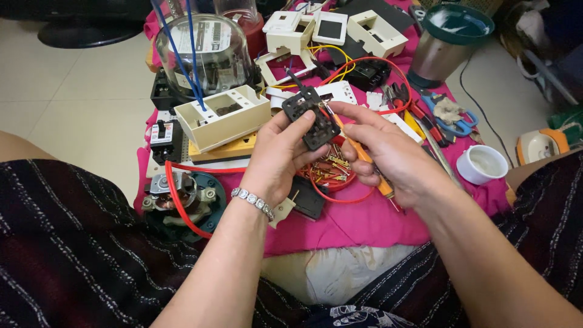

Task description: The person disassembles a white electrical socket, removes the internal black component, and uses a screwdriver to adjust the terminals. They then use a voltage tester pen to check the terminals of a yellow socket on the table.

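My left hand (280, 157) holds up a small black plastic electrical part (311, 117), pinched between thumb and fingers above the pink cloth (364, 222). My right hand (388, 152) grips an orange-handled screwdriver (367, 161), its tip touching the black part near its upper right side. Under both hands lies a red dish of small brass screws and terminals (331, 170). A silver bracelet is on my left wrist.
A cream switch housing (223, 116) and a glass-domed meter (203, 56) stand at the left. White faceplates (331, 27), red wires, pliers (401, 97), blue scissors (452, 118), a white cup (483, 164), a steel jug (443, 42) and a small motor (179, 197) surround the hands.
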